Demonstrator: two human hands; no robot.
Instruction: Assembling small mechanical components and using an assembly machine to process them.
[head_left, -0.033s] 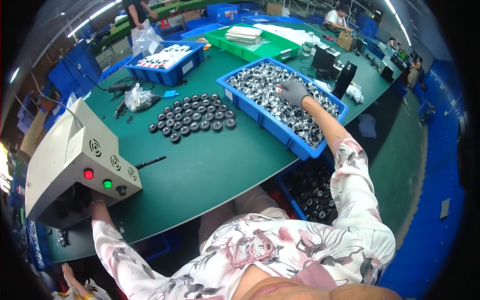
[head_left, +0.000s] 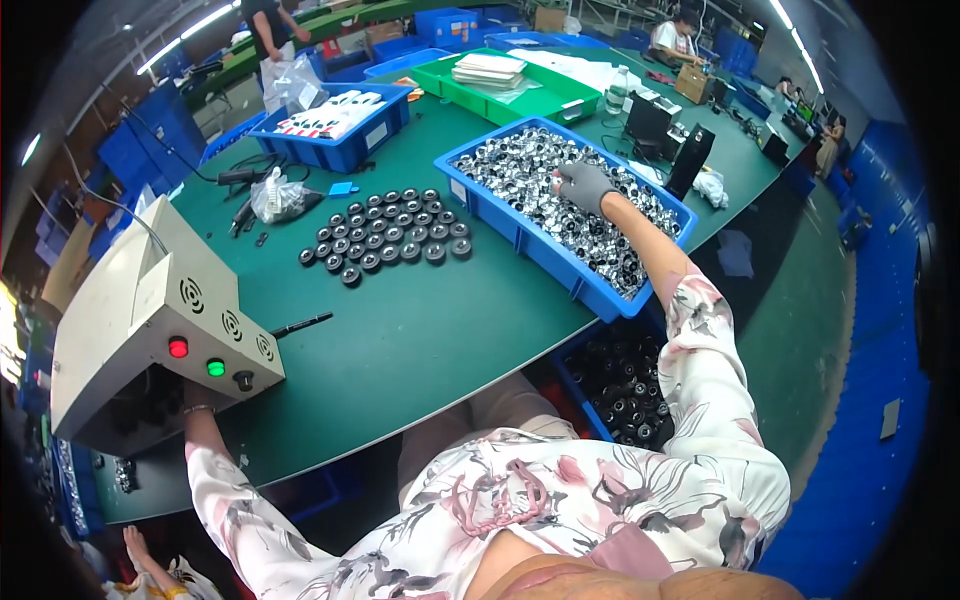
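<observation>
On the green table [head_left: 420,330], the left hand [head_left: 195,395] is reached under the beige machine box [head_left: 150,320], its grip hidden, while the gloved right hand [head_left: 583,185] is closed among silver parts [head_left: 520,165] in the blue bin [head_left: 530,245].

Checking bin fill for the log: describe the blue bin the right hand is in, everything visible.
The blue bin is a shallow rectangular plastic crate, open-topped, lying flat and skewed on the green table, its near corner at the table edge. A pale label sits on its left wall. It is nearly full of small shiny metal parts. The gloved right hand rests in the parts near the middle.
</observation>
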